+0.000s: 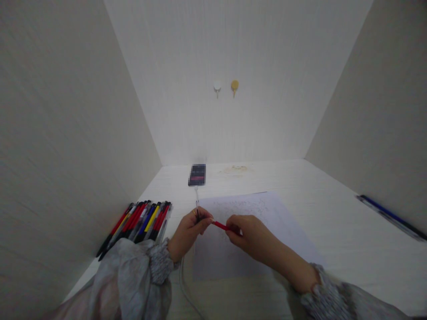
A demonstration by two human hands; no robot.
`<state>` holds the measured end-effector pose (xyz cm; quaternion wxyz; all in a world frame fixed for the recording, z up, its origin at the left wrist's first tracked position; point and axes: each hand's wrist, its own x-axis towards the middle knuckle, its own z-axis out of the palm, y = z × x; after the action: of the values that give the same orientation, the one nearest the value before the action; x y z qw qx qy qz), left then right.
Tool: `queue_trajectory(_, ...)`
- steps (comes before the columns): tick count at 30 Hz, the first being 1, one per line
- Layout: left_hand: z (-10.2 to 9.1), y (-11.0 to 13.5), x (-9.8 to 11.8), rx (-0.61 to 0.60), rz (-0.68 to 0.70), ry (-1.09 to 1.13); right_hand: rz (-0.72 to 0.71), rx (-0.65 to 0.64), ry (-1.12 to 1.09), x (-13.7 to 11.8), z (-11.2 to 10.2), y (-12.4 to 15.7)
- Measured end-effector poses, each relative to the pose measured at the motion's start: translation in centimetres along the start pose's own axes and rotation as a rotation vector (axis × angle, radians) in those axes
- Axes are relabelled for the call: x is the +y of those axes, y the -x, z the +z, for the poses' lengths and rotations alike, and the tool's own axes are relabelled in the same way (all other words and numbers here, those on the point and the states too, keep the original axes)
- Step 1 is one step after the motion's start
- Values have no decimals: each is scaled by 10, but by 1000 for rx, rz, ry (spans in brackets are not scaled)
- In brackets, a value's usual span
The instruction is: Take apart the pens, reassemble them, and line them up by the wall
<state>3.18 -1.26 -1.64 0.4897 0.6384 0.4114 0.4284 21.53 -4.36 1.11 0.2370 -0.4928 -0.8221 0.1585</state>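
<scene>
My left hand and my right hand meet over a white sheet of paper on the desk. Between them is a red pen. The right hand's fingers are closed round its red barrel. The left hand pinches the other end, where a dark part shows between the fingers. A ring sits on one left finger. Grey patterned sleeves cover both my forearms.
A row of several pens in red, black, blue and yellow lies at the left by the wall. A phone with a white cable lies behind the paper. More pens lie at the right wall. Two hooks hang on the back panel.
</scene>
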Motion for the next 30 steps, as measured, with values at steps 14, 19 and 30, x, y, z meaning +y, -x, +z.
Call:
queue_trajectory(14, 0, 0, 0, -14, 11, -6, -33, 55, -36, -4, 5, -3)
queue_trajectory(19, -1, 1, -1, -24, 33, 52, -22, 66, -146, -4, 4, -2)
queue_trajectory(30, 0, 2, 3, -3, 9, 20, 15, 26, -314, -6, 4, -2)
